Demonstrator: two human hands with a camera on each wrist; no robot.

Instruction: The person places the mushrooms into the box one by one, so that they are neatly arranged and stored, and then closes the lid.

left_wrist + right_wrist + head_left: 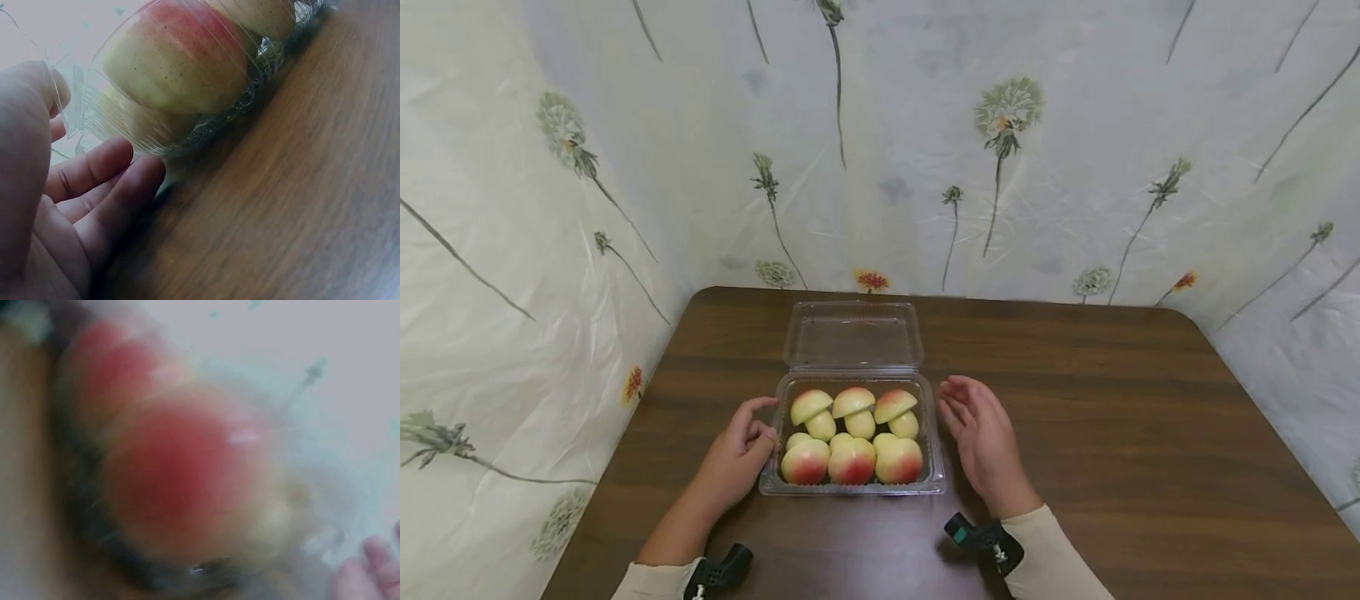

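A clear plastic clamshell box (pixel 852 491) sits on the table with its lid (pixel 854 335) folded back. Inside are several yellow mushroom-shaped pieces (pixel 853 458) blushed with red, in two rows. At the left rim, my left hand (pixel 739 450) holds the box's edge, thumb over the rim and fingertips (pixel 149 172) low against the side wall in the left wrist view. My right hand (pixel 981 437) is just off the right side, fingers loosely bent and holding nothing. In the blurred right wrist view only its fingertips (pixel 378 565) show, at the lower right corner.
The brown wooden table (pixel 1112 433) extends on both sides of the box. A wall covering with a dandelion print (pixel 895 150) rises behind and beside it. Each wrist wears a small black camera, the right one (pixel 985 542) near the table's front.
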